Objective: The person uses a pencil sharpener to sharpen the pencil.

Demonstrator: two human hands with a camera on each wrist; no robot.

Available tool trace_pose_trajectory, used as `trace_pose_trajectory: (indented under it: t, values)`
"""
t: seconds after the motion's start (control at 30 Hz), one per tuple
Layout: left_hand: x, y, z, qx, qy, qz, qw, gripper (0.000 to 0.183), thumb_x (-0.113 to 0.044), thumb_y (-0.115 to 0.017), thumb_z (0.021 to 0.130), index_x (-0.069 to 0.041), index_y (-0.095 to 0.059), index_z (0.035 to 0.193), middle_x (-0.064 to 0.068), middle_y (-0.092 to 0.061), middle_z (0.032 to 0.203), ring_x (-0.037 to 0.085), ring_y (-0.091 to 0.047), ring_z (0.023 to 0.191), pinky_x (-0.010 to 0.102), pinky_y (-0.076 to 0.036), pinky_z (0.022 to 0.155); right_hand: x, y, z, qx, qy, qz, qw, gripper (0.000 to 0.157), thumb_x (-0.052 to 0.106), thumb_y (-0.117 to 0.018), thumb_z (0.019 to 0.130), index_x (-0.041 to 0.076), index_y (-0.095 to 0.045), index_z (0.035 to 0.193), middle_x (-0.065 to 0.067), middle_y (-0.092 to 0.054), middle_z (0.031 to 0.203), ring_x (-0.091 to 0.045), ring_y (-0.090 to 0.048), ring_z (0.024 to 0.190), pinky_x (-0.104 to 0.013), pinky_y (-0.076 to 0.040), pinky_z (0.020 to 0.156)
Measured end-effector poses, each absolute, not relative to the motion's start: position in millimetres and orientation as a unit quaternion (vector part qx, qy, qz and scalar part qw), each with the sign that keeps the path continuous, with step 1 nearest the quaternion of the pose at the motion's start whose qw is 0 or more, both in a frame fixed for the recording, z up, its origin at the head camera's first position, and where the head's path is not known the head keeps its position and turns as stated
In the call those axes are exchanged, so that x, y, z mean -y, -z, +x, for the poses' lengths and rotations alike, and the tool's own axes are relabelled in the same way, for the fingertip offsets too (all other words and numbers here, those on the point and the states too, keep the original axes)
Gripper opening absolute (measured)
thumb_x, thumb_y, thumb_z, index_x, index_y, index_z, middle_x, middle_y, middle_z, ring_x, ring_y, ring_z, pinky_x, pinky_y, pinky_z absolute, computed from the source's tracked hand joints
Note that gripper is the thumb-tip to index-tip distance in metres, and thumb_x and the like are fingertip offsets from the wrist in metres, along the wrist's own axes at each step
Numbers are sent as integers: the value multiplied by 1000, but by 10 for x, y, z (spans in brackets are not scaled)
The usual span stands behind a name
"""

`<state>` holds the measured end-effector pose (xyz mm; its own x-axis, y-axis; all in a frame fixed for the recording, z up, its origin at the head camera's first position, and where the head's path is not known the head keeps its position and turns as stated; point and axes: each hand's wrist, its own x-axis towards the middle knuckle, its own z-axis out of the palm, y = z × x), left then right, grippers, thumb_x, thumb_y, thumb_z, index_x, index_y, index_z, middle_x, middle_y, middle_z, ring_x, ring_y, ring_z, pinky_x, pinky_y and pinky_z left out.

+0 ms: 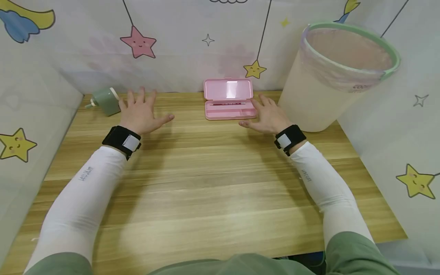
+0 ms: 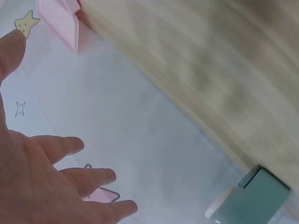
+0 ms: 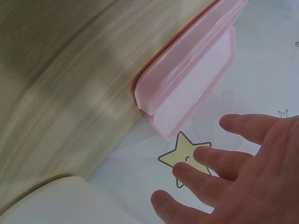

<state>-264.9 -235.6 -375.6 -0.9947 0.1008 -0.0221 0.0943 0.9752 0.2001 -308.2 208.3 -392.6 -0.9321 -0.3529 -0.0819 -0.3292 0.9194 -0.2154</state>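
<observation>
In the head view, my left hand (image 1: pixel 140 115) is spread with straight fingers over the back left of the table, holding nothing. Just beyond its fingers is a green pencil sharpener (image 1: pixel 107 102) with a small crank, tilted on the table and also visible in the left wrist view. A pink pencil case (image 1: pixel 228 91) lies at the back middle with its lid raised. Inside it is a slim dark red pencil (image 1: pixel 227 104). My right hand (image 1: pixel 269 115) is also spread, its fingertips right at the case's right edge and nothing in its grasp.
A tall cream trash bin (image 1: pixel 309 95) with a green rim and a plastic liner stands at the back right, close beyond my right hand. Printed cloth walls (image 1: pixel 185 49) border the wooden table (image 1: pixel 206 183) at the back and both sides.
</observation>
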Motion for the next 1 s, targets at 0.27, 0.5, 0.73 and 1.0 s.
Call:
trace_pose_trajectory:
  t: [0.27,0.5,0.73,1.0]
  values:
    - [2550,3662,-2736,-996,-90,28,4,121,-87,-53,99,-6,-14,180,40,-3,183,71,1,167,90,-7,129,-2032,3888,-3059,-976,92,-184,68,118,91,-57,95,18,-22,181,-25,-17,188,-53,-22,173,-77,-26,135]
    - [2711,3652,-2807,-996,-92,1,3,122,-85,-55,99,-3,-14,179,42,-1,182,71,1,167,88,-10,130,-1976,3849,-3047,-976,88,-189,66,116,88,-58,96,16,-24,180,-22,-18,188,-52,-24,173,-75,-27,135]
    - [2752,3701,-2844,-995,-97,-7,12,124,-86,-55,98,-4,-11,180,42,1,182,72,3,167,87,-9,131,-1906,3863,-3115,-974,85,-202,63,111,82,-64,97,15,-28,179,-22,-23,186,-51,-29,171,-74,-36,132]
    - [2634,3745,-2875,-995,-101,2,22,122,-86,-55,99,-5,-12,180,42,0,182,70,2,168,86,-8,133,-1788,3952,-3323,-969,78,-217,91,110,82,-62,99,15,-27,179,-24,-22,187,-50,-25,173,-70,-33,135]
